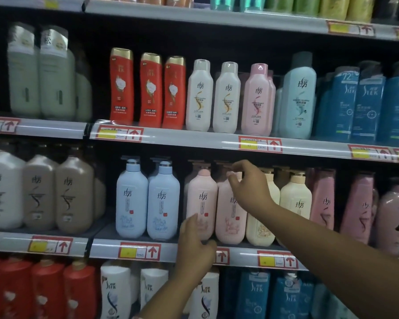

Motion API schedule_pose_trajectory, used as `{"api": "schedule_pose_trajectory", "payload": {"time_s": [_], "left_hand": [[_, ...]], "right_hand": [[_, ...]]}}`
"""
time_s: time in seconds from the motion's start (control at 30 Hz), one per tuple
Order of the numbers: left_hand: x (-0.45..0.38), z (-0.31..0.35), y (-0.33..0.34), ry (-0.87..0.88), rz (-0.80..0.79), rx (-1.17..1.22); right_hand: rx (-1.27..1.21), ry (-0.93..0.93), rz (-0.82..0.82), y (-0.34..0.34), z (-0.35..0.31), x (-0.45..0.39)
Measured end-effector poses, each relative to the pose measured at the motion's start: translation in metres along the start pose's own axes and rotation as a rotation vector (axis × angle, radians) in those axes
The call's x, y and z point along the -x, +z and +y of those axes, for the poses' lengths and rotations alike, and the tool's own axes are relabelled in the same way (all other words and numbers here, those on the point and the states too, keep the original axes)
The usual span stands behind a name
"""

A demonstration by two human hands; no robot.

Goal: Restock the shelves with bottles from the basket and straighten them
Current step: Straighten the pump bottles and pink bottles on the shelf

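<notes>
Left hand (195, 244) cups base of left pink bottle (201, 203); right hand (249, 185) pinches pump of neighbouring pink bottle (229, 217).

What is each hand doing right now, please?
Left hand: fingers curled around the base of the left pink pump bottle.
Right hand: fingers pinching the pump top of the neighbouring pink bottle.

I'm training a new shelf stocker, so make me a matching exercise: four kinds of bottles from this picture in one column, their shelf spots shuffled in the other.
Column one:
1. red bottles with gold caps
2. light blue pump bottles
3. brown pump bottles
4. pink pump bottles

Column two:
A. under both hands
B. upper shelf, left of white bottles
C. far left, beside a white bottle
D. just left of the pink pump bottles

Pairs: 1-B, 2-D, 3-C, 4-A
</notes>
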State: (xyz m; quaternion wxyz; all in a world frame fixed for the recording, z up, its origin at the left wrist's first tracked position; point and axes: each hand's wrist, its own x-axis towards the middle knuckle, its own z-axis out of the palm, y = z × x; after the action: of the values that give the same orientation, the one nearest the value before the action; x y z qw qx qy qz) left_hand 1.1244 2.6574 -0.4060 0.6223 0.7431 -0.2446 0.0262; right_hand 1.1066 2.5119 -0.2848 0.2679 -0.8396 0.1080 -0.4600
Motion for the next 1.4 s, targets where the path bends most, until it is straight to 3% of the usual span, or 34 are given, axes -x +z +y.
{"api": "schedule_pose_trajectory", "payload": {"time_s": [0.13,0.37,0.63,0.93,1.23,1.4], "left_hand": [[-0.002,-0.001,-0.013,0.037,0.015,-0.028],[-0.015,0.001,-0.021,-0.082,-0.112,-0.061],[-0.023,-0.007,-0.032,-0.087,-0.172,-0.009],[-0.020,-0.013,-0.030,-0.107,-0.174,0.027],[-0.020,-0.017,-0.028,-0.098,-0.146,0.015],[-0.017,-0.018,-0.027,-0.090,-0.159,-0.012]], "right_hand": [[0.008,0.037,-0.210,0.020,-0.021,0.002],[-0.166,0.337,-0.419,0.043,-0.034,-0.014],[0.171,0.237,-0.464,0.046,-0.042,-0.024],[0.383,0.091,-0.463,0.047,-0.052,-0.026],[0.293,0.171,-0.473,0.050,-0.047,-0.027],[0.170,0.225,-0.393,0.054,-0.041,-0.024]]}}
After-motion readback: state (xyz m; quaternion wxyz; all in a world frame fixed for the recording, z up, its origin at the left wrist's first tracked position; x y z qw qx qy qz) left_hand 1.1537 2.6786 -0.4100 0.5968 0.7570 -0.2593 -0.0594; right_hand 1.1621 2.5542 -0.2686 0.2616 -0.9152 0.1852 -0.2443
